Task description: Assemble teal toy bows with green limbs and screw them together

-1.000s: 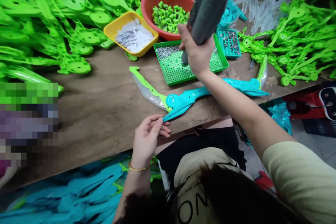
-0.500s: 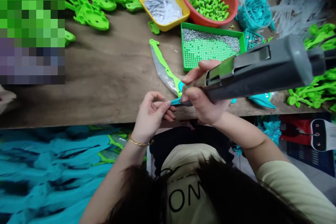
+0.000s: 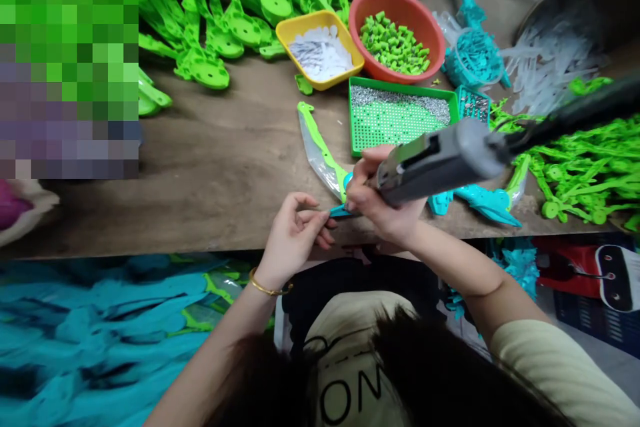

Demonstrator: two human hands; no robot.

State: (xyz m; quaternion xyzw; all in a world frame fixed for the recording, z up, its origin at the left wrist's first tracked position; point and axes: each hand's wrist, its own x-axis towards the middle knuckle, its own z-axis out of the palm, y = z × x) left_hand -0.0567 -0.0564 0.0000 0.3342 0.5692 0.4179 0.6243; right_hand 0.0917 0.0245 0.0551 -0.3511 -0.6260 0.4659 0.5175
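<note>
My right hand (image 3: 383, 207) is wrapped round a grey electric screwdriver (image 3: 437, 160), whose cord end points up and to the right. My left hand (image 3: 297, 230) pinches the pointed tip of a teal plastic part (image 3: 340, 211) near the table's front edge. The rest of that part runs under my right hand, which hides it and the screwdriver's tip. Just beyond my fingers lies a curved green piece with a clear blade (image 3: 320, 157), its lower end against the teal part. To the right, a teal piece (image 3: 490, 203) rests on the table.
A green perforated tray (image 3: 395, 130) holds small silver screws. Behind it are a yellow dish (image 3: 320, 83) of white strips and a red bowl (image 3: 400, 73) of small green parts. Green plastic parts (image 3: 245, 30) pile up at the back left. Teal parts (image 3: 100, 320) fill the area below left.
The view has tilted, so the table things sit lower. The screwdriver's back end has swung away from me and it looks more upright. Both hands keep their hold.
</note>
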